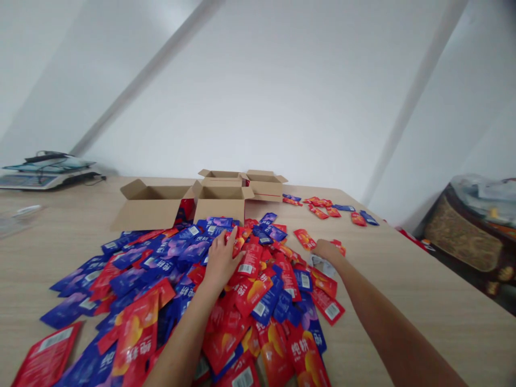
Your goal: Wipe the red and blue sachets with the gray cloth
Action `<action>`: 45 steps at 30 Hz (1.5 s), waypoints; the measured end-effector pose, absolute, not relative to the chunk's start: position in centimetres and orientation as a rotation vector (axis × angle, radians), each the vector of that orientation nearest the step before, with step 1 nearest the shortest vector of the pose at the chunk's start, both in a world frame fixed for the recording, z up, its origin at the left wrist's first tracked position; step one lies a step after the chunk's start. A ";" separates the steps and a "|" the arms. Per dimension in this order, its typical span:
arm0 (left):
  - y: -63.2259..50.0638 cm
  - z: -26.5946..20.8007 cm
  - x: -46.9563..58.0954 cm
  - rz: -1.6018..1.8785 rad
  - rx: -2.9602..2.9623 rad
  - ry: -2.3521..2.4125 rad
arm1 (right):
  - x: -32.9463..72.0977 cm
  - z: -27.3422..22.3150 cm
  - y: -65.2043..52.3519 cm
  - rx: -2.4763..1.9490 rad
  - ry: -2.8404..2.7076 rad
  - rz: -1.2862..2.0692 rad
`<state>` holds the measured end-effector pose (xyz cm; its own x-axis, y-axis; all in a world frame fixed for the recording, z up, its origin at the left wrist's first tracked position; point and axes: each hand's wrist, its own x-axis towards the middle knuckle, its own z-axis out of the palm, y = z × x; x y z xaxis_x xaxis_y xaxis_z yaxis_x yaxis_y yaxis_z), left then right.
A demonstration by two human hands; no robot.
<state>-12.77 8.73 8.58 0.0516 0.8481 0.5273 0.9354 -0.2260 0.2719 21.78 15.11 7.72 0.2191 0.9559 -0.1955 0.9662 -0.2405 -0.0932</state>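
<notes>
A wide heap of red and blue foil sachets (253, 293) with fruit pictures and barcodes covers the middle of the table. On the top of the heap rests my left hand (221, 260), fingers apart. A red sachet (238, 243) lies between its thumb and index finger, touching them. At the heap's right edge is my right hand (327, 251), its fingers curled in. Below its palm shows a crumpled whitish thing (323, 265), too blurred to name. Another red sachet (305, 239) lies just left of the right hand's fingers.
Several open cardboard boxes stand behind the heap, among them a left box (147, 214) and a middle box (220, 207). More sachets (322, 207) lie scattered at the back right. A scale (46, 178) with things on top sits far left. A patterned chair (459, 236) stands at right.
</notes>
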 end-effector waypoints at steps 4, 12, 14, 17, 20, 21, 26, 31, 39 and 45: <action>8.5 8.3 -12.6 -0.757 -2.133 -1.863 | 21.3 8.4 15.1 2.397 1.903 -0.347; 7.7 9.4 -11.7 -0.840 -2.134 -1.841 | 20.6 10.1 13.2 2.370 1.998 -0.181; 7.5 9.9 -11.2 -0.948 -2.176 -1.788 | 20.2 11.1 12.7 2.354 2.055 -0.073; 6.7 10.8 -10.3 -1.159 -2.314 -1.643 | 19.1 13.7 11.7 2.251 2.196 0.056; 5.5 11.9 -9.2 -1.357 -2.444 -1.510 | 17.6 17.0 9.9 1.908 2.455 0.243; 5.0 12.3 -8.8 -1.400 -2.476 -1.476 | 17.1 18.2 9.1 1.766 2.536 0.330; 3.2 13.8 -7.8 -1.525 -2.652 -1.353 | 14.4 22.5 4.9 1.436 2.842 0.578; 2.5 14.0 -6.9 -1.979 -3.002 -1.489 | 12.7 23.5 2.9 1.331 3.113 0.556; 2.4 13.0 -3.6 -3.601 -2.367 -1.674 | 10.7 22.4 2.9 1.880 3.452 0.586; 1.7 12.7 -3.1 -4.061 -1.568 -1.759 | 4.9 17.1 1.5 1.845 3.584 0.406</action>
